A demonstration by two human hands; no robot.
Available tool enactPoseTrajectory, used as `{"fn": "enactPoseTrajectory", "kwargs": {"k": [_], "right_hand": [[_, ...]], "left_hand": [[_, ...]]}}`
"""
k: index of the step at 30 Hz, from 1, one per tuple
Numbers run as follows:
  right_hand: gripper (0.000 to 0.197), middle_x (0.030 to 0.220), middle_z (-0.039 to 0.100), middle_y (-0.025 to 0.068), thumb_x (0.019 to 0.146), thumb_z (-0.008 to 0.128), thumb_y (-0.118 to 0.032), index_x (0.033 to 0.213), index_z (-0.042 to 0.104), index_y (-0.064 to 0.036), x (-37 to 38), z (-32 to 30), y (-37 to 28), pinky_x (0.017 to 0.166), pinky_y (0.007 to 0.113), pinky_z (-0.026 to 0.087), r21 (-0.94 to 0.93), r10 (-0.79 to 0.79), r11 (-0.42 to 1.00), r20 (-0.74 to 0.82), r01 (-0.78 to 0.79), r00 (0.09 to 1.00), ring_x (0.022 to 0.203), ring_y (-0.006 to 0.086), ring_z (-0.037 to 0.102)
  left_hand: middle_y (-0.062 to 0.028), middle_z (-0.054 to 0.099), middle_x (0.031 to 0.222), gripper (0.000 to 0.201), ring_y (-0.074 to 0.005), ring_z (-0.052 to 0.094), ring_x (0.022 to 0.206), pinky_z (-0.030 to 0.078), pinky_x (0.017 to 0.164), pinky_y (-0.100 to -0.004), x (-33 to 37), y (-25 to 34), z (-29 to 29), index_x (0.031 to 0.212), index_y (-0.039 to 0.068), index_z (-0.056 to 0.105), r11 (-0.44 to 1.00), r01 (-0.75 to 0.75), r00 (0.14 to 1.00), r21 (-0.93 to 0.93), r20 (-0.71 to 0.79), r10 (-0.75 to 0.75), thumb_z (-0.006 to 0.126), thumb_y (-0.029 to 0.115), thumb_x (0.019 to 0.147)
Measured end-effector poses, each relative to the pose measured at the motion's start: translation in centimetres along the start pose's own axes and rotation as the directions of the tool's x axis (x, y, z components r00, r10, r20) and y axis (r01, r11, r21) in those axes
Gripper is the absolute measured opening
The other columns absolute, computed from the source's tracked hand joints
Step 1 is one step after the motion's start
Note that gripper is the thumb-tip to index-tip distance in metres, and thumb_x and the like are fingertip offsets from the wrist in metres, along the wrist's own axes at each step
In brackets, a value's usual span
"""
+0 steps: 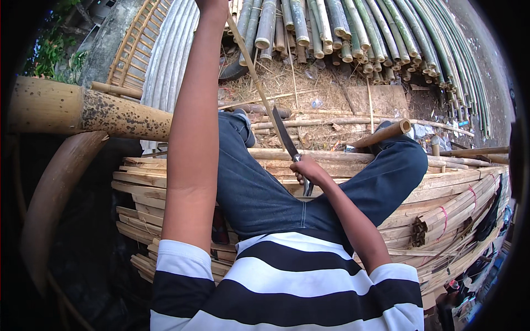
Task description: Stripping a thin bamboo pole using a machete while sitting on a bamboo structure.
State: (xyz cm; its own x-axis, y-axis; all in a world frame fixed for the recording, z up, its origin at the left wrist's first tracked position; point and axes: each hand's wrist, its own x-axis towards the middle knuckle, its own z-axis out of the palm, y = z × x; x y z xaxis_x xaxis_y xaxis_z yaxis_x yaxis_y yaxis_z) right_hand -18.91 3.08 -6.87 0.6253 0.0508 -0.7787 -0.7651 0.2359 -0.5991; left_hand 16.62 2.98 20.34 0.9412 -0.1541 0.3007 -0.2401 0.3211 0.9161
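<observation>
My right hand is closed around the handle of a long knife in front of my lap. Its dark blade points up and away, tip beside a thin bamboo strip. The strip slants from the top edge down to near the knife handle; whether blade and strip touch is hard to tell. Stretched far forward, my left arm ends at the top edge, where my left hand is closed at the strip's upper end, its fingers mostly cut off by the frame.
Split bamboo slats are stacked around my legs. A thick bamboo pole lies at left, above a curved pole. Ahead, many bamboo poles are piled over littered ground. A short bamboo piece is by my right knee.
</observation>
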Motion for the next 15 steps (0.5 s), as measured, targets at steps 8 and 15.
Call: {"fn": "enactPoseTrajectory", "kwargs": {"k": [8,15], "right_hand": [[0.016,0.058,0.052,0.0050,0.079,0.060,-0.009,0.085,0.047,-0.0010,-3.6,-0.8,-2.8,0.040,0.031,0.044,-0.144,-0.148,0.981,-0.142,0.127,0.979,0.045,0.0149,0.052],[0.034,0.081,0.059,0.0337,0.075,0.062,-0.013,0.097,0.047,0.0082,-14.9,-2.8,-8.7,0.074,0.051,0.046,-0.747,-0.432,0.662,-0.303,0.070,0.850,0.084,0.0497,0.058]], "left_hand": [[0.0047,0.026,0.051,0.039,-0.0067,0.025,0.034,0.018,0.031,-0.0257,0.4,-0.1,-0.5,0.072,0.014,0.036,0.997,0.001,1.000,0.082,-0.011,0.000,0.037,0.040,0.101],[-0.0016,0.036,0.052,0.049,-0.0141,0.040,0.039,0.033,0.039,-0.0334,0.9,-0.6,-0.2,0.077,0.000,0.052,0.959,-0.068,0.992,0.276,-0.083,0.094,0.036,0.040,0.101]]}}
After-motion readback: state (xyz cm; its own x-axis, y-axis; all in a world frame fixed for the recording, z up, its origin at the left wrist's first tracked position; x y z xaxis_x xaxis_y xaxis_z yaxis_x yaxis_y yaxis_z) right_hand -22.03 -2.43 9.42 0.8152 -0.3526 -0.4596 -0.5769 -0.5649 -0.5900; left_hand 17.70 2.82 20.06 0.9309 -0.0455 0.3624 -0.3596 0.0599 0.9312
